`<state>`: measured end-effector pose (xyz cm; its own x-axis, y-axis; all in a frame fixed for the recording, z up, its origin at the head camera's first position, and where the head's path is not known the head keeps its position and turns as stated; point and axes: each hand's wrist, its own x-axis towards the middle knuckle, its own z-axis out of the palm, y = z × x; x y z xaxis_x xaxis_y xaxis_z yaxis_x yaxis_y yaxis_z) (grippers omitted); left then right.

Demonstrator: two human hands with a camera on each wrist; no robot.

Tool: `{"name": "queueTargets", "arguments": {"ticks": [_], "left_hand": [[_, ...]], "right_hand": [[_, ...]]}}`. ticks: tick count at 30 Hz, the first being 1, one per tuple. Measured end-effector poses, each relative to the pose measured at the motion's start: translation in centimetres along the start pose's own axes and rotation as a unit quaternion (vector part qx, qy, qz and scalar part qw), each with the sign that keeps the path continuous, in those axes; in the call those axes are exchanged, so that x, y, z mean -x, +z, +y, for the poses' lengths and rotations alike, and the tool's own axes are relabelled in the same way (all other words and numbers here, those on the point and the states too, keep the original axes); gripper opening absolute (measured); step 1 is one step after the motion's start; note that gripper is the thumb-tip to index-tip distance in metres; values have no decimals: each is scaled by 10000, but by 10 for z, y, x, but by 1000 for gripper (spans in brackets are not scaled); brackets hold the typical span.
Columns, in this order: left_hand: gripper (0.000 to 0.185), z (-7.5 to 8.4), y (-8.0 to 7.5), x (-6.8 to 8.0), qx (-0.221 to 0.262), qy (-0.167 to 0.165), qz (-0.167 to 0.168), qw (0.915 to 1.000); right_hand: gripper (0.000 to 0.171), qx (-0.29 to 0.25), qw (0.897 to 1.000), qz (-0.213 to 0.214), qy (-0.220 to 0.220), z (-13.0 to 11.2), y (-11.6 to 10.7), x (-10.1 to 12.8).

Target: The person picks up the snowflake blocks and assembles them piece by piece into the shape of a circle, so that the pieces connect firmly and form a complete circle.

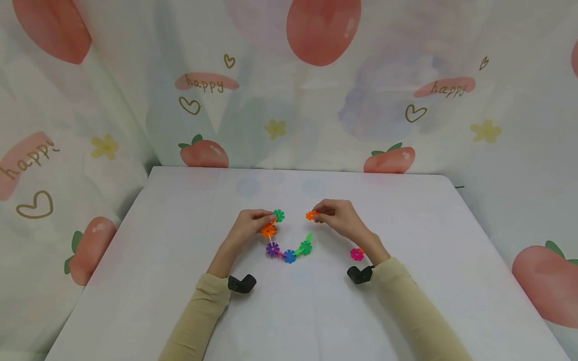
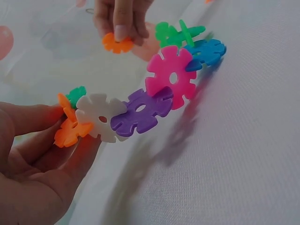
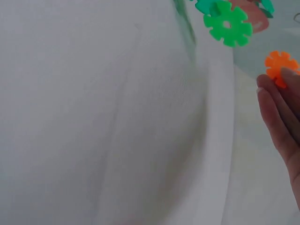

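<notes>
Under both hands lies the white table, and behind it, beyond the fingertips, hangs the printed curtain with peaches and the word happy. Both forearms come in wearing beige sleeves, each with a black wrist mount at the cuff.

Now to the hands. The left hand has its fingers curled and pinching the end of the chain of snowflake discs. From the left wrist you can see the thumb and fingers closed on the orange disc at that end, with a small green disc just behind it. From that grip the chain runs away from the left hand: white disc, purple disc, pink disc, blue disc, then green pieces at the far tip. In the head view it sags in a curve between the two hands, its free green end nearer the right hand.

The right hand pinches a loose orange disc at its fingertips, held clear of the chain, with an open gap to the left hand.

Smallest of all, a single pink disc lies on the table just beside the right wrist, on its inner side.
</notes>
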<state>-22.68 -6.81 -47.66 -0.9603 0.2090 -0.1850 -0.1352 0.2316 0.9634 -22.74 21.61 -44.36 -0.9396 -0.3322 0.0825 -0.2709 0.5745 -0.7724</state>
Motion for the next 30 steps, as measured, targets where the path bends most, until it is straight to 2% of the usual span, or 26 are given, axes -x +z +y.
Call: {"name": "queueTargets", "arguments": {"ticks": [6,16,21,27,30], "left_hand": [[33,-1,2,-1,-6,-72,10,10000],[32,1,3,-1,294,-16,-84,9995],[32,0,3,-1,459,36,-93,9989],[30,0,4,-2,577,13,20,9983],[28,0,4,-1,662,54,-46,9978]], "right_hand": [[7,-218,9995,28,-223,-11,16,-12],[4,-84,9982,33,-597,-20,35,-22],[4,139,9942,277,-1026,-21,42,-25],[7,407,9850,615,-1562,-22,49,-28],[7,388,9841,613,-1621,-24,51,-29]]}}
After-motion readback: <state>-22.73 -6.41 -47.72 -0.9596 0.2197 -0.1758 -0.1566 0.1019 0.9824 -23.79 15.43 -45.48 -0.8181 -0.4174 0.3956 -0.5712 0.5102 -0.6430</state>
